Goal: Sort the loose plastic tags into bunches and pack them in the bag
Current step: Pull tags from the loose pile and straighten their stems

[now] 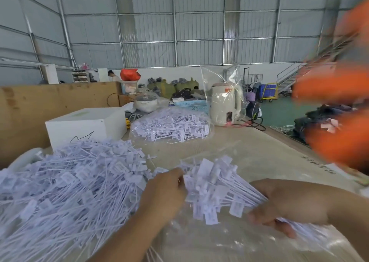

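A big heap of loose white plastic tags covers the near left of the table. My right hand grips a bunch of tags by their thin stems, the flat heads fanning out to the left. My left hand touches the heads of that bunch with its fingertips, between the bunch and the heap. A clear plastic bag lies flat under the bunch. Farther back sits a clear bag filled with tags.
A white box stands behind the heap. A cream kettle wrapped in clear film, a blue basket and a lidded pot stand at the back. A blurred orange thing fills the right edge. A wooden board runs along the left.
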`<state>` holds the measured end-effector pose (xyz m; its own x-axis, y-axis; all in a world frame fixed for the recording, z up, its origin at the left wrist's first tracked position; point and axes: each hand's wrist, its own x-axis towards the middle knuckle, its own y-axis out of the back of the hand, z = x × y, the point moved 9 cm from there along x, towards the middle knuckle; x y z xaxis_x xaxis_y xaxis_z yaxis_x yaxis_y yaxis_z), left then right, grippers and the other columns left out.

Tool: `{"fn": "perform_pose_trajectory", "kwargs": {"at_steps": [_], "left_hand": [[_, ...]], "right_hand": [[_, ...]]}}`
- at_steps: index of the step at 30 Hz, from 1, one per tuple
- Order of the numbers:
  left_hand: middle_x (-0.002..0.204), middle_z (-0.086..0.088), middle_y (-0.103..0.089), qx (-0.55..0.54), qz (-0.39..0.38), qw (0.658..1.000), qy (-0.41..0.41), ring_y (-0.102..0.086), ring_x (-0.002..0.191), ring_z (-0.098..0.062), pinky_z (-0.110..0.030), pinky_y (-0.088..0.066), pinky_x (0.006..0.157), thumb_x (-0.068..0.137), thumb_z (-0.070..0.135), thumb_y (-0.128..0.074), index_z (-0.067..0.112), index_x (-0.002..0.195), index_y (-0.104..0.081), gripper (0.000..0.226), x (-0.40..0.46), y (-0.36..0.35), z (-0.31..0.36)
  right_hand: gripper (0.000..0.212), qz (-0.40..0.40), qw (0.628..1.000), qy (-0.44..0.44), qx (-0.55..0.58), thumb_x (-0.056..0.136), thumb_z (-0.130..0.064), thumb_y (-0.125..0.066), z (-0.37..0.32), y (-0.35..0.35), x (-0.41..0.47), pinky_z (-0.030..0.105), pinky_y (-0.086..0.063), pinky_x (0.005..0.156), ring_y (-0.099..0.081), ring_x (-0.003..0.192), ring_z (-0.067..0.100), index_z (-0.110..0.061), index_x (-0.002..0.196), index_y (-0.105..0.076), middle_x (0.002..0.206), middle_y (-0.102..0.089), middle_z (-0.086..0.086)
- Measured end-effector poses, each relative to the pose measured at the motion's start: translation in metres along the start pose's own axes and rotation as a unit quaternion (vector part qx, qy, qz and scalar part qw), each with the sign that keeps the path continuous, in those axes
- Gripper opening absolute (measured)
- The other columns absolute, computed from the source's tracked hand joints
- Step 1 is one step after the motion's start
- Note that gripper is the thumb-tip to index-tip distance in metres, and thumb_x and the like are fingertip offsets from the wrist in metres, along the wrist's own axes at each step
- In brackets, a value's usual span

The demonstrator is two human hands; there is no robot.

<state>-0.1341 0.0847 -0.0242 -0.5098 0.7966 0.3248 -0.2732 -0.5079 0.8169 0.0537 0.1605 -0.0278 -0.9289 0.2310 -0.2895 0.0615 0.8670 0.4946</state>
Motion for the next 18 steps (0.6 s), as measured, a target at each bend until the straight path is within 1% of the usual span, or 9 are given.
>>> {"fn": "perform_pose_trajectory", "kwargs": {"at_steps": [3,5,6,8,11,13,15,17,18], "left_hand": [[0.063,-0.004,-0.053,-0.139,0.073,0.988,0.008,-0.045,0.054,-0.012,-0.027,-0.033,0.053,0.096,0.016,-0.05,0.016,0.07,-0.053,0.026,0.0,0.019,-0.003],[0.067,-0.007,-0.056,-0.203,0.097,0.974,-0.003,-0.047,0.057,-0.014,-0.023,-0.033,0.055,0.098,0.02,-0.048,0.015,0.071,-0.057,0.029,-0.002,0.028,0.001],[0.071,-0.002,-0.062,-0.238,0.105,0.966,-0.001,-0.054,0.06,-0.013,-0.02,-0.036,0.057,0.098,0.023,-0.049,0.019,0.073,-0.062,0.028,-0.003,0.032,0.003],[0.072,0.014,-0.066,-0.319,0.117,0.94,0.013,-0.058,0.062,0.003,-0.013,-0.04,0.059,0.096,0.028,-0.051,0.031,0.072,-0.069,0.03,-0.004,0.038,0.004],[0.072,0.016,-0.067,-0.406,0.135,0.902,0.057,-0.055,0.058,0.007,-0.028,-0.041,0.067,0.096,0.029,-0.052,0.028,0.069,-0.068,0.032,-0.004,0.044,-0.003],[0.075,0.012,-0.068,-0.363,0.17,0.916,0.016,-0.057,0.062,0.006,-0.022,-0.042,0.068,0.099,0.031,-0.048,0.022,0.07,-0.065,0.035,-0.008,0.055,0.004],[0.074,0.01,-0.067,-0.295,0.181,0.937,-0.054,-0.06,0.066,0.001,-0.011,-0.041,0.06,0.099,0.042,-0.044,0.023,0.071,-0.062,0.039,-0.016,0.06,0.02],[0.071,0.006,-0.064,-0.238,0.161,0.952,-0.108,-0.06,0.066,-0.006,-0.017,-0.043,0.057,0.095,0.056,-0.039,0.027,0.076,-0.059,0.04,-0.021,0.056,0.037],[0.069,0.006,-0.061,-0.204,0.157,0.956,-0.141,-0.058,0.065,-0.008,-0.021,-0.044,0.059,0.098,0.052,-0.039,0.028,0.077,-0.058,0.037,-0.023,0.054,0.046]], "right_hand": [[0.023,-0.018,1.0,-0.007,-0.018,0.083,-0.021,-0.068,-0.002,-0.007,0.006,0.029,-0.042,0.053,-0.049,0.044,0.015,-0.007,0.1,-0.059,0.063,-0.054,0.003],[0.026,-0.01,0.999,-0.025,-0.033,0.081,-0.02,-0.066,0.001,-0.007,0.013,0.028,-0.044,0.052,-0.05,0.044,0.017,-0.004,0.099,-0.057,0.068,-0.053,0.009],[0.028,-0.004,0.999,-0.035,-0.04,0.08,-0.019,-0.065,0.004,-0.007,0.015,0.028,-0.044,0.051,-0.05,0.045,0.019,-0.002,0.1,-0.055,0.07,-0.053,0.013],[0.03,0.009,0.996,-0.051,-0.066,0.078,-0.017,-0.062,0.008,-0.007,0.019,0.026,-0.044,0.049,-0.05,0.05,0.025,0.001,0.1,-0.053,0.074,-0.052,0.018],[0.029,0.038,0.987,-0.074,-0.14,0.078,-0.025,-0.059,0.01,-0.005,0.023,0.02,-0.042,0.054,-0.051,0.059,0.024,-0.002,0.096,-0.056,0.073,-0.056,0.012],[0.042,0.065,0.975,-0.083,-0.197,0.068,-0.052,-0.055,0.007,-0.004,0.024,0.025,-0.043,0.058,-0.052,0.062,0.019,-0.015,0.087,-0.059,0.071,-0.057,0.004],[0.059,0.067,0.974,-0.067,-0.208,0.058,-0.071,-0.051,0.001,-0.011,0.027,0.025,-0.044,0.058,-0.053,0.059,0.019,-0.019,0.084,-0.059,0.07,-0.059,0.004],[0.063,0.044,0.982,-0.047,-0.176,0.066,-0.068,-0.058,-0.003,-0.021,0.031,0.02,-0.045,0.054,-0.053,0.053,0.019,-0.01,0.09,-0.059,0.067,-0.06,0.01],[0.058,0.035,0.987,-0.042,-0.151,0.071,-0.059,-0.063,-0.004,-0.025,0.034,0.019,-0.044,0.052,-0.053,0.05,0.018,-0.005,0.093,-0.059,0.066,-0.06,0.013]]}}
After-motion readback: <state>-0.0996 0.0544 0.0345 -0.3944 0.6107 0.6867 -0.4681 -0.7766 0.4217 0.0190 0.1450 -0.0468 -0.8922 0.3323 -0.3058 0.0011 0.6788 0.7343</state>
